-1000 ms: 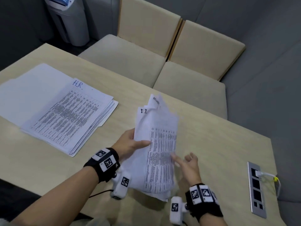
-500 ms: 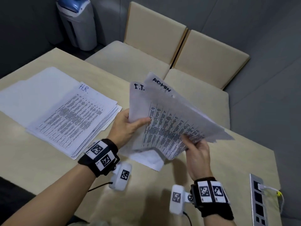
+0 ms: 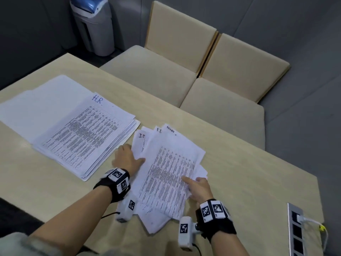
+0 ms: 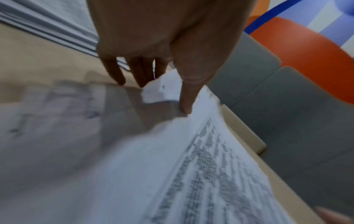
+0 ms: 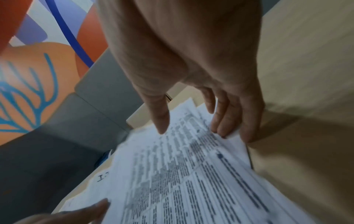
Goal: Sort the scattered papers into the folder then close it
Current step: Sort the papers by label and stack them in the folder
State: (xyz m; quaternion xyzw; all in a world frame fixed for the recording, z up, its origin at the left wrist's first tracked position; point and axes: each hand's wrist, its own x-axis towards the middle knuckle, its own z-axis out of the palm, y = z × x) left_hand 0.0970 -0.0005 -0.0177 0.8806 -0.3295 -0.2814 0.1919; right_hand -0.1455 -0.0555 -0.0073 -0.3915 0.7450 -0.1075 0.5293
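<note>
An open white folder [image 3: 36, 104] lies on the left of the table, with a printed stack marked "H.R." [image 3: 83, 133] on its right half. Just right of it a loose fan of printed papers [image 3: 166, 172] lies on the table, with sheets marked "I.T." and "ADMIN" showing at its far end. My left hand [image 3: 132, 156] pinches the fan's left edge, its thumb [image 4: 184, 104] on top and its fingers beneath. My right hand [image 3: 193, 182] grips the near right edge, its thumb [image 5: 161, 121] on the top sheet and its fingers curled at the edge.
Two beige chairs [image 3: 156, 71] [image 3: 230, 108] stand along the table's far edge. A grey bin [image 3: 94, 26] stands on the floor at the back left. A metal socket strip [image 3: 297, 231] with a plugged cable is set into the table at the near right.
The fanned papers were held up in the air in both hands. They have come down and now lie on the table beside the folder, both hands still on them.
</note>
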